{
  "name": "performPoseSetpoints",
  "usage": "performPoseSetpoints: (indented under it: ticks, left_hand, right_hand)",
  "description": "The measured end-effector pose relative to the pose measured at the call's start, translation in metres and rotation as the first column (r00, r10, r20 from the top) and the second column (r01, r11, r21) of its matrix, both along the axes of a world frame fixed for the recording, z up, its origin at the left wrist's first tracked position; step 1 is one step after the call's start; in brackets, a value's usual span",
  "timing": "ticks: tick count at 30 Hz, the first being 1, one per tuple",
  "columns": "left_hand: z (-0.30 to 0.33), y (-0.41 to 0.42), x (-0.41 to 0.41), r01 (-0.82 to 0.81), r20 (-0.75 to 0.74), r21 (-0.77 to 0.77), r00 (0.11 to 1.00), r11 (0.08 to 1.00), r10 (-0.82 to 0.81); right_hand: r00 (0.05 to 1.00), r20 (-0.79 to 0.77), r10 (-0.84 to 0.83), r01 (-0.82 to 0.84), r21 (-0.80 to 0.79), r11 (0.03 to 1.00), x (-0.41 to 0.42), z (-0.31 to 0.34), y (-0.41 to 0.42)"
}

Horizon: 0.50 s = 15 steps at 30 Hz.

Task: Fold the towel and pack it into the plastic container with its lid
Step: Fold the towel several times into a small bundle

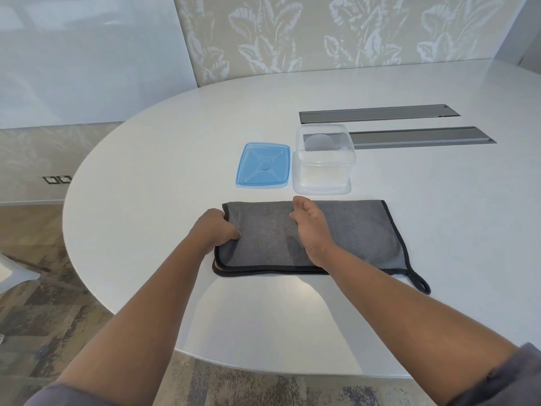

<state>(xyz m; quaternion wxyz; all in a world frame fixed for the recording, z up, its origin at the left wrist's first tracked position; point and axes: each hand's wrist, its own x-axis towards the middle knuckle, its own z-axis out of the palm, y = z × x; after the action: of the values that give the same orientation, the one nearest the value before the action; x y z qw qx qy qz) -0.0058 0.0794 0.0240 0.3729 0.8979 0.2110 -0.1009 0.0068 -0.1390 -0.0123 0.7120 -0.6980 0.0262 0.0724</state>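
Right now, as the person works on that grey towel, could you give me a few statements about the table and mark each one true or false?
1. The blue lid is snapped onto the clear container. False: it lies flat on the table, to the left of the container.
2. The left hand grips the left edge of the grey towel. True.
3. The container already holds the towel. False: the container holds no towel; the towel lies on the table in front of it.
4. The right hand is over the middle of the towel. True.
5. The towel's hanging loop sticks out at its near right corner. True.
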Motion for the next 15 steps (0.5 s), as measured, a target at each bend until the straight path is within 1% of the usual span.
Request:
performPoseSetpoints:
  ticks: [4, 7, 9, 12, 14, 15]
  left_hand:
    - [0.001, -0.006, -0.003, 0.008, 0.037, 0.025, 0.999, 1.0, -0.009]
    - [0.004, -0.012, -0.002, -0.015, 0.049, -0.095, 0.999, 0.995, 0.02]
    - [0.007, -0.011, -0.004, -0.062, 0.044, -0.176, 0.997, 0.982, 0.071]
    - [0.016, -0.005, -0.006, -0.122, 0.046, -0.255, 0.989, 0.959, 0.138]
    - [0.026, -0.002, -0.005, -0.115, 0.084, -0.314, 0.986, 0.942, 0.148]
    - [0.032, -0.001, -0.004, -0.101, 0.109, -0.338, 0.983, 0.936, 0.145]
  right_hand:
    - [1.0, -0.009, -0.021, 0.021, 0.007, 1.0, -0.001, 0.001, 0.0]
    - [0.999, -0.019, -0.034, 0.035, 0.019, 0.999, -0.002, 0.001, -0.001]
    - [0.999, -0.019, -0.029, 0.029, 0.025, 0.999, -0.005, 0.002, -0.001]
    - [0.999, -0.034, -0.01, 0.012, 0.047, 0.999, -0.003, 0.005, 0.002]
    - [0.998, -0.057, 0.018, -0.014, 0.073, 0.997, -0.001, 0.009, 0.004]
    - [0.997, -0.079, 0.025, -0.016, 0.112, 0.994, -0.001, 0.01, 0.006]
